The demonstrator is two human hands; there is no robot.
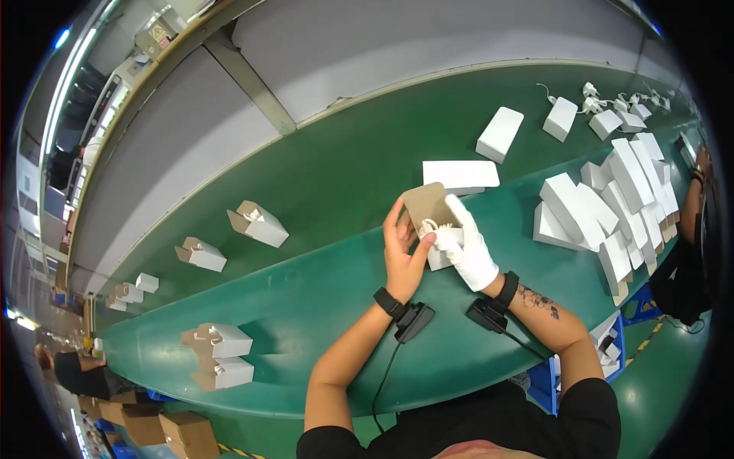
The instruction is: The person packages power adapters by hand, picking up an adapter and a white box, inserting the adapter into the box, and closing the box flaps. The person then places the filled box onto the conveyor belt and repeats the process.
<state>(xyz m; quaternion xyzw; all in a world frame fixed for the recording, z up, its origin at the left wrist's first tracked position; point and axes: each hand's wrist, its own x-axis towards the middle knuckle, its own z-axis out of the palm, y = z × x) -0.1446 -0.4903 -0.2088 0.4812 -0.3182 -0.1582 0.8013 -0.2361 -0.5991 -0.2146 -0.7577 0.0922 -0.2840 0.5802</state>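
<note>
In front of me is a small white cardboard box (439, 260), its brown-lined flap (424, 200) standing up. My left hand (405, 258), bare, is wrapped round the left side of the box, with the thumb near its mouth. A white cable (430, 226) with what looks like a charger body shows at the opening. My right hand (475, 258), in a white glove, grips this cabled piece from the right side. Its gloved index finger reaches up along the flap. Part of the piece is hidden by the fingers. Black bands with small modules and leads sit on both wrists.
White boxes (569, 214) are heaped at the right. Closed boxes (459, 174) and cabled chargers (590, 103) lie on the far green belt. Open filled boxes (264, 226) stand leftward, with a pair (229, 373) nearer. Blue crates (544, 386) sit below; people work at both ends.
</note>
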